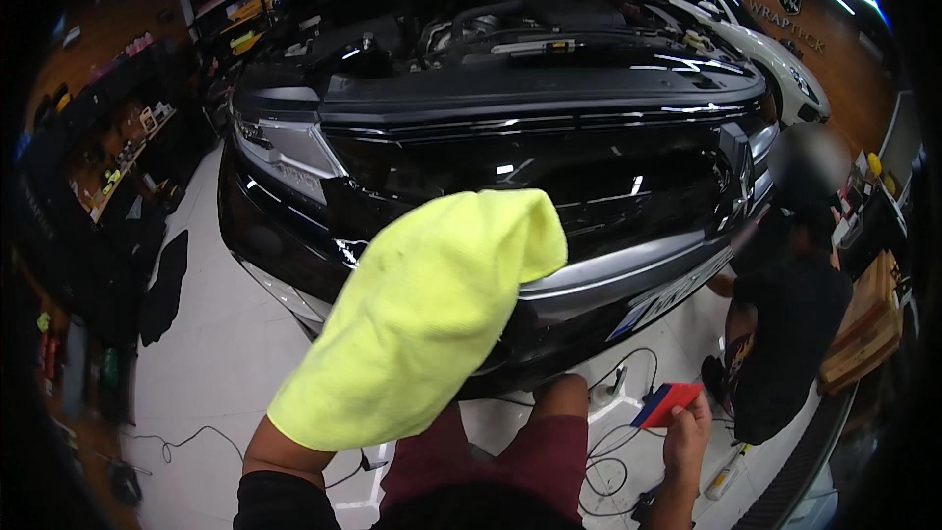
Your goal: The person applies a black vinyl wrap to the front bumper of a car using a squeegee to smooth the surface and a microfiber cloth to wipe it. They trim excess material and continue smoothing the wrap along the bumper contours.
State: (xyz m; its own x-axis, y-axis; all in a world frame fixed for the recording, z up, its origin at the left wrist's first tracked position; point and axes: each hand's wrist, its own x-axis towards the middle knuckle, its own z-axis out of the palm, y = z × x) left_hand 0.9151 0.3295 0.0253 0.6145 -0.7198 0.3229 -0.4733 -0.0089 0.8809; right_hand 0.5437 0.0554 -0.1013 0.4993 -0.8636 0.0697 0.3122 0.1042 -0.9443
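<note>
A yellow-green microfibre cloth (412,314) covers my left hand and most of the forearm. Only the left forearm (285,453) near the black sleeve shows, so the fingers are hidden. The cloth's far end is lifted in front of the bumper of a black car (491,152); whether it touches the paint I cannot tell. Low on the right, my right hand (689,424) is closed on a red squeegee (671,402) with a dark blue edge, held apart from the car.
The car's bonnet is up over the engine bay (520,29). A co-worker (790,324) in black crouches at the car's right front. Cables (613,476) and a spray bottle (724,476) lie on the pale floor. Shelves (128,162) stand left; a white car (746,34) is behind right.
</note>
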